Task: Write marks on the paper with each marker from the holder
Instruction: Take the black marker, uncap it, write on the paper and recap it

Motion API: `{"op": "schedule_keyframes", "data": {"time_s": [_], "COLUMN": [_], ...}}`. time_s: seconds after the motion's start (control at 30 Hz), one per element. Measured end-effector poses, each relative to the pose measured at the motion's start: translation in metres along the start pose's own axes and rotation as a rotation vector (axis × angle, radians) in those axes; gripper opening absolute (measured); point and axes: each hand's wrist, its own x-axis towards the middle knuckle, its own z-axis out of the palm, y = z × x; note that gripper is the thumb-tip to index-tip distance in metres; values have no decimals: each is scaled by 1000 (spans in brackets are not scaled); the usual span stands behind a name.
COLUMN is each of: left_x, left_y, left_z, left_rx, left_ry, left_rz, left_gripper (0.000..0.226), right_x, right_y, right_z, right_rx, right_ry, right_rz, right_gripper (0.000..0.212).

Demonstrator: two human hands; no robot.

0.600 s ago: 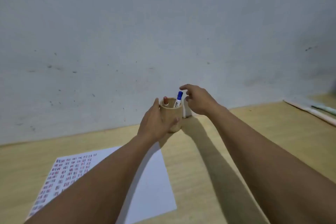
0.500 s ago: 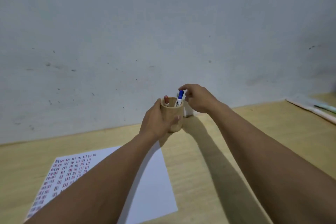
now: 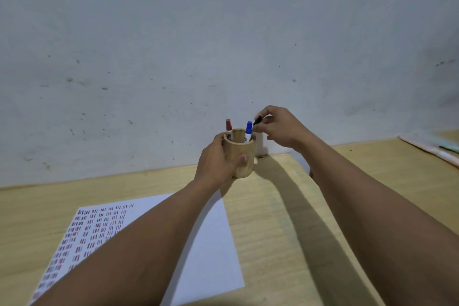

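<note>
A person's two bare arms reach from the bottom of the frame toward a round wooden holder (image 3: 240,154) near the centre, standing on a pale wooden surface (image 3: 285,218) against a grey, scuffed wall (image 3: 223,32).

The left hand (image 3: 218,161) is wrapped around the holder's left side, its thumb pressed on the front wall. Half a second ago the same hand gripped it the same way.

Two markers stand inside the holder: a red-capped marker (image 3: 229,129) at the left of the rim and a blue-capped marker (image 3: 248,131) at the right, both poking above the rim. The red cap now shows higher above the rim than before, when only its tip peeked out.

The right hand (image 3: 280,129), just right of the holder and above its rim, pinches a black-capped marker (image 3: 257,122) between thumb and fingertips. Earlier the fingers were closing near the blue cap and no black cap was visible; now the black tip sits clear, just beside the blue cap. Its lower end is hidden, so whether it is in the holder cannot be told.

The paper (image 3: 203,243) lies in the lower left of the frame, partly under the left forearm, its left half covered with rows of short red and dark marks.

Some pale objects at the far right edge are too blurred to identify.
</note>
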Motion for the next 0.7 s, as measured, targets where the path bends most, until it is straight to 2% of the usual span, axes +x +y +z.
{"op": "schedule_keyframes", "data": {"time_s": [0.3, 0.43, 0.5, 0.6, 0.7], "left_x": [-8, -13, -15, -17, -18], "left_y": [14, 23, 30, 48, 68], "left_z": [-6, -17, -27, -45, -60], "left_rx": [-9, 71, 98, 63, -18], "left_ry": [-3, 28, 75, 179, 265], "left_rz": [-57, -84, -67, -17, 67], "left_gripper": [64, 78, 79, 68, 47], "right_x": [-15, -21, -25, -34, -44], "right_y": [-31, -53, -67, -87, -98], "right_z": [-12, -17, -18, -16, -8], "right_rx": [135, 119, 79, 2, -140], "right_ry": [282, 375, 416, 398, 318], "right_rz": [-82, -172, -231, -292, -338], "right_gripper": [17, 12, 16, 25, 30]}}
